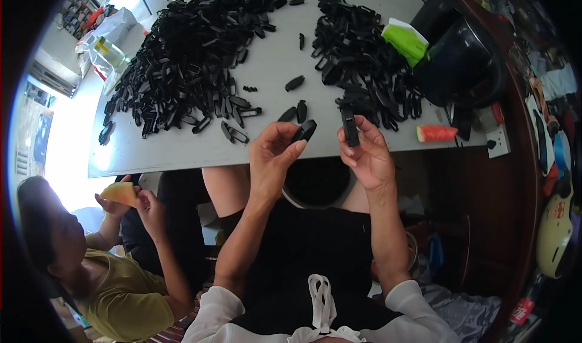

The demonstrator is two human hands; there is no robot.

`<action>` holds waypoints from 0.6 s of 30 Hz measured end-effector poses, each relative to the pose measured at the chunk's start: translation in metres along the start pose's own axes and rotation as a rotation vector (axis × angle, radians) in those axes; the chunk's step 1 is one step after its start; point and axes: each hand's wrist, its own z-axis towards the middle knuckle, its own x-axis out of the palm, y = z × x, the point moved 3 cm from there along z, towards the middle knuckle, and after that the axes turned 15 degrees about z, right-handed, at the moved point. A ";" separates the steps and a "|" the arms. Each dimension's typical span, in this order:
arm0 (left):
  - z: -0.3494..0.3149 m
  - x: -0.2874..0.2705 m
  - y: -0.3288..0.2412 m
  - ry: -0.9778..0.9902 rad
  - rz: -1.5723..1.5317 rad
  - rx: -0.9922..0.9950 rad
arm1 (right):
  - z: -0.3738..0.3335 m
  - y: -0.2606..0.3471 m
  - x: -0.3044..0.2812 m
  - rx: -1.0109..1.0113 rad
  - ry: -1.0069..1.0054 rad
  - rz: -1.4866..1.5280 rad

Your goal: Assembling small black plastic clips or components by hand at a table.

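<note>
Two hands (271,158) (372,160) pinch narrow black pieces (308,128) (350,129) (left's rounded, right's straight-sided).

Tilted black shell (308,128), upright black clip (349,126)

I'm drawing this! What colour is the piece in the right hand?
The piece in the right hand is black, seen best in the head view.

White lettering on a red bottle label (521,312)
The label sits at the lower right; above it, reddish marks on a cream-coloured object (553,237) are too small to read.
</note>
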 end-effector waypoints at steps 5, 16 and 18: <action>-0.045 0.014 0.047 0.035 0.305 -0.024 | -0.055 -0.014 -0.026 0.066 -0.190 -0.487; -0.011 0.007 0.020 -0.360 1.077 0.402 | -0.020 0.018 0.001 -0.451 -0.237 -1.631; 0.005 0.006 0.006 -0.405 1.217 0.431 | -0.007 0.027 0.010 -0.635 -0.212 -1.747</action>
